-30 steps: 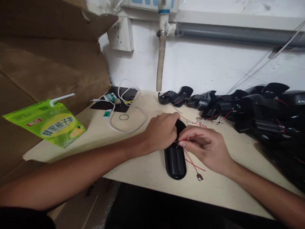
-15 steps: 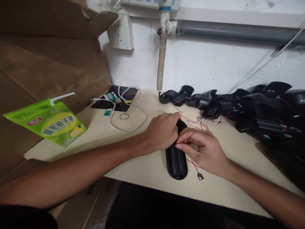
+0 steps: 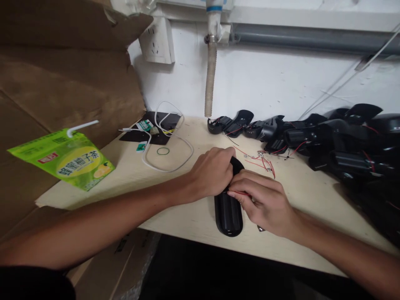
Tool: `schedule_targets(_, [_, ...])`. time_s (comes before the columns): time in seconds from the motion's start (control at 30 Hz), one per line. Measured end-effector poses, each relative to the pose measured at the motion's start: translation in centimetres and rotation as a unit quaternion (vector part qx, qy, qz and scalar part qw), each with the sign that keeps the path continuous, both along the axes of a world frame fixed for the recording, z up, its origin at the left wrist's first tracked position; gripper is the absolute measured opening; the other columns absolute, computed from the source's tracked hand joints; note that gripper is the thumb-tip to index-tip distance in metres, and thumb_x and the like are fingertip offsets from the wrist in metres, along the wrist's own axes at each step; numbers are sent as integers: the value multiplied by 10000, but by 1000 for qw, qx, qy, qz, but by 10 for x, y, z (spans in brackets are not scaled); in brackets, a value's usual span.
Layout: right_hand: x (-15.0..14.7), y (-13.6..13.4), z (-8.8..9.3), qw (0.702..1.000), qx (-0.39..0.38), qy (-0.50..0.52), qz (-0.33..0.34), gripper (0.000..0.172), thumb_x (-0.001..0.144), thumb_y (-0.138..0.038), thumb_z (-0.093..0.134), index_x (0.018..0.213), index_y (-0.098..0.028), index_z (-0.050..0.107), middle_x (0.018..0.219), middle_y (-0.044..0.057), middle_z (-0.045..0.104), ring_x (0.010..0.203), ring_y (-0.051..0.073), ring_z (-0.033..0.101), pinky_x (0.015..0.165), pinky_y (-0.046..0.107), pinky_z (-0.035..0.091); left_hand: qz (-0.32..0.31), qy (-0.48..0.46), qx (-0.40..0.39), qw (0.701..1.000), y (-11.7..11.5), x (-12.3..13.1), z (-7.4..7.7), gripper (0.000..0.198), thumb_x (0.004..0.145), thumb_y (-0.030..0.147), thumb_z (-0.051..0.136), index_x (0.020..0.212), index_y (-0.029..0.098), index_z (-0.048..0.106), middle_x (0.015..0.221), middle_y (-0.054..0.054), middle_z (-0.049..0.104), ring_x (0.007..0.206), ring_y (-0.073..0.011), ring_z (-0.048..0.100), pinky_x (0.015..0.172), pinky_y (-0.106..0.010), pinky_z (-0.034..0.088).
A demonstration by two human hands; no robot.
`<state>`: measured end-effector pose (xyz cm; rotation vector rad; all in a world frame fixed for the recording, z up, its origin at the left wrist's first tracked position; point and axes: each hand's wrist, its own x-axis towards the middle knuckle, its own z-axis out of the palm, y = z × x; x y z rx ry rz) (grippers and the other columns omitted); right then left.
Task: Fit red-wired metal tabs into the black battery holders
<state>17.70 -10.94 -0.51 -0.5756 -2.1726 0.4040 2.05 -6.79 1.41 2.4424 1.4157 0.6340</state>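
Observation:
A long black plastic housing (image 3: 229,216) with a rounded end lies on the pale table near its front edge. My left hand (image 3: 214,171) is closed around the upper part of the housing, its fingertips hidden behind the knuckles. With thumb and forefinger pinched, my right hand (image 3: 264,198) holds a thin red wire (image 3: 242,192) against the middle of the housing. Below the right hand, a small metal contact (image 3: 260,228) peeks out, mostly covered. Several red wires with metal contacts (image 3: 261,154) lie on the table behind my hands.
Black plastic housings (image 3: 312,135) with red wires are heaped along the right and back. A white cable (image 3: 165,171) and a green rubber band (image 3: 163,151) lie at left, near a tilted green drink carton (image 3: 79,166). A ribbed hose (image 3: 210,79) hangs behind; cardboard (image 3: 68,83) walls the left.
My right hand has turned a little and its fingers have closed in on the housing. The red wire's raised end has dropped, and the metal contact is now mostly hidden under the hand.

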Motion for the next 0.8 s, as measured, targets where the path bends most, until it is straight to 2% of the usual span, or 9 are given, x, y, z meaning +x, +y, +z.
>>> schedule_targets(0.33, [-2, -1, -3, 1000, 9, -6, -18, 141, 883, -79, 512, 806, -154, 602, 755, 70, 620, 674, 152, 545, 595, 300, 447, 19, 3, -8, 1000, -2, 1, -2, 242, 791, 98, 363, 901, 152, 571, 809, -81, 626, 783, -216, 606, 736, -374, 484])
schedule_targets(0.63, [-7, 2, -6, 998, -53, 36, -19, 191, 878, -113, 525, 703, -179, 565, 662, 1, 521, 590, 114, 455, 532, 256, 374, 19, -12, -13, 1000, -2, 1, -2, 250, 799, 108, 355, 899, 151, 580, 791, -68, 629, 762, -205, 603, 728, -358, 484])
schedule_targets(0.8, [-5, 9, -6, 997, -63, 34, -15, 132, 880, -128, 556, 761, -175, 589, 711, 7, 560, 639, 118, 515, 570, 245, 428, 5, -54, -39, 998, 6, -1, 5, 239, 762, 117, 415, 879, 160, 619, 834, -49, 664, 802, -190, 602, 777, -346, 469])
